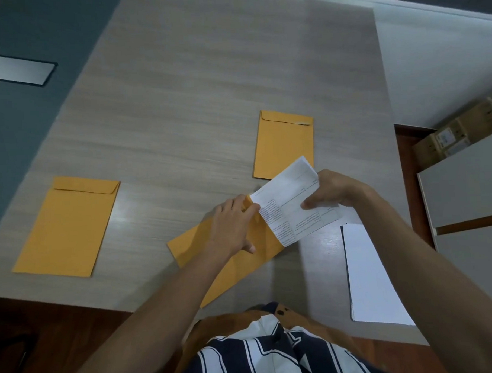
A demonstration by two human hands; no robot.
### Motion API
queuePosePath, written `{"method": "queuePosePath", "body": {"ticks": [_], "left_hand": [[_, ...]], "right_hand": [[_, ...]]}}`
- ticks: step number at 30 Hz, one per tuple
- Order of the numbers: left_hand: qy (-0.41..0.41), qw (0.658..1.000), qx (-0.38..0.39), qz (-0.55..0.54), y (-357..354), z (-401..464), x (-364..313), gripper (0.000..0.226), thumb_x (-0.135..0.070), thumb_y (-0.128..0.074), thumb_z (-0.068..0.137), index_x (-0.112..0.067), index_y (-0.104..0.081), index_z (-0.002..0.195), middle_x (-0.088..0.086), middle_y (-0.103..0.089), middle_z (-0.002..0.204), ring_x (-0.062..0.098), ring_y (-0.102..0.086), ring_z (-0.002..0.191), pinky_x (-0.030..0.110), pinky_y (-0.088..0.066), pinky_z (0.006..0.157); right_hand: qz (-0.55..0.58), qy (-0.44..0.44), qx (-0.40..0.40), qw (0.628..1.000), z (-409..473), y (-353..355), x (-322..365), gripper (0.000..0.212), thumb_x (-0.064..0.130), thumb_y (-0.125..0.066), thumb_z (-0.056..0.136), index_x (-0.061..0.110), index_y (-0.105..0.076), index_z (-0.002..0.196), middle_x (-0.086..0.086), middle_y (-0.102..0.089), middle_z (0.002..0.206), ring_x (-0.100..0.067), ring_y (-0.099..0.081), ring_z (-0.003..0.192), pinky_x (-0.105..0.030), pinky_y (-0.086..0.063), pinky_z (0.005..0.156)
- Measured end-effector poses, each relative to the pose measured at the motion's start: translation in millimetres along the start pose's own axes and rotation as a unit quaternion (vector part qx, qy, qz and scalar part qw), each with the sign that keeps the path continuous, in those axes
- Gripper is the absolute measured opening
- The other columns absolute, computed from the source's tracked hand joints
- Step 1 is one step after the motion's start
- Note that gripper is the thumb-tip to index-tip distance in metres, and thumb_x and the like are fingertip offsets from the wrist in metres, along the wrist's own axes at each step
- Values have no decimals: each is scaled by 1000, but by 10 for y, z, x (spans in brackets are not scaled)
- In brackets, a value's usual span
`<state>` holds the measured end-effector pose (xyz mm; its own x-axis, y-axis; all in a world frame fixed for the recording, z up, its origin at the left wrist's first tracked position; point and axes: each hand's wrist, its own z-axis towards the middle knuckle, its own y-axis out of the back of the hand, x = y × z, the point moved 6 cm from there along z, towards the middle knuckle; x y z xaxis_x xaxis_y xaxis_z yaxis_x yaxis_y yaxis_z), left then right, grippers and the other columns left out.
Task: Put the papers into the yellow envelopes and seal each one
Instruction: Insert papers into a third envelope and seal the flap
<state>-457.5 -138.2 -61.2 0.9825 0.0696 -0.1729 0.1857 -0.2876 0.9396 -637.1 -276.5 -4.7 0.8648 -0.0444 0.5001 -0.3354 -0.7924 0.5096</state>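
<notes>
The left hand (232,223) pins the flat yellow paper envelope (194,245) at its mouth, holding it open, while the right hand (332,191), at three o'clock, pinches the folded printed white sheet (285,201) and feeds it in.

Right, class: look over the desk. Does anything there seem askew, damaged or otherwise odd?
One small thing: the far envelope has its flap lifted at the right corner, showing a pale sliver, so it looks not fully sealed. The left envelope lies flat with its flap down. The slanted envelope is simply being filled with the printed paper.
</notes>
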Motion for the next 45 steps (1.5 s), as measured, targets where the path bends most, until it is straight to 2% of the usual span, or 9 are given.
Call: {"method": "queuePosePath", "body": {"ticks": [4, 6, 11, 15, 19, 27, 36, 41, 45], "left_hand": [[-8, 1000, 0, -14, 5, -7, 34, 106, -59, -86, 53, -38, -31, 142, 4, -26, 154, 26, -30, 138, 42, -31, 110], [-3, 999, 0, -33, -6, -18, 66, 111, -59, -86, 55, -39, -25, 146, 5, -21, 157, 27, -21, 143, 42, -26, 114], [43, 996, 13, -80, -109, -111, 45, 141, -71, -78, 51, -35, 15, 151, 16, 1, 161, 36, 11, 148, 52, -2, 119], [37, 997, 31, -59, -200, -135, -76, 157, -83, -73, 40, -35, 31, 146, 23, 13, 159, 42, 21, 145, 65, 3, 115], [36, 998, 32, -49, -147, -110, -107, 154, -79, -74, 43, -33, 31, 146, 23, 1, 156, 45, 11, 145, 70, -1, 112], [-16, 998, 17, -56, -30, -146, -185, 150, -72, -77, 44, -37, 26, 147, 18, -6, 153, 40, 0, 145, 72, -6, 110], [-39, 997, -13, -72, 100, -121, -256, 149, -70, -77, 44, -38, 25, 147, 19, -7, 153, 37, -5, 145, 67, -13, 112], [-47, 996, -13, -73, 140, -108, -267, 149, -69, -79, 44, -39, 24, 147, 19, -5, 155, 37, -2, 147, 66, -13, 112], [-49, 996, -9, -72, 114, -128, -256, 149, -70, -78, 45, -39, 26, 147, 18, -2, 155, 37, -1, 147, 67, -13, 112]], "right_hand": [[17, 12, 10, 1000, 55, -128, 23, 25, 9, -79, 73, 15, -70, 95, -5, -71, 95, -19, -68, 87, -35, -58, 77], [27, 7, -3, 1000, 70, -149, -46, 28, 12, -80, 72, 14, -71, 98, -5, -72, 98, -20, -67, 90, -37, -56, 81], [78, 13, -40, 996, 58, -140, -285, 41, 28, -80, 66, 21, -71, 105, 2, -72, 104, -20, -66, 99, -40, -54, 89], [91, 24, -47, 994, 56, -202, -337, 33, 12, -73, 79, 16, -66, 111, -1, -69, 107, -21, -64, 100, -31, -52, 79], [114, 27, -31, 993, 59, -248, -357, 34, 11, -72, 80, 19, -66, 112, 1, -70, 109, -20, -65, 103, -38, -52, 90], [169, 44, -3, 985, 6, -412, -306, 30, 5, -72, 81, 18, -68, 109, 0, -72, 108, -20, -66, 102, -35, -52, 89], [171, 43, -41, 984, -109, -574, -166, 30, 13, -73, 82, 20, -67, 110, 0, -71, 105, -20, -66, 95, -31, -54, 78], [89, 52, -60, 993, -203, -583, -33, 31, 23, -70, 85, 23, -64, 115, 3, -67, 108, -19, -64, 93, -29, -55, 73], [82, 48, -90, 991, -260, -417, -17, 26, 17, -61, 90, 19, -67, 116, 2, -69, 107, -18, -67, 93, -29, -56, 70]]}}
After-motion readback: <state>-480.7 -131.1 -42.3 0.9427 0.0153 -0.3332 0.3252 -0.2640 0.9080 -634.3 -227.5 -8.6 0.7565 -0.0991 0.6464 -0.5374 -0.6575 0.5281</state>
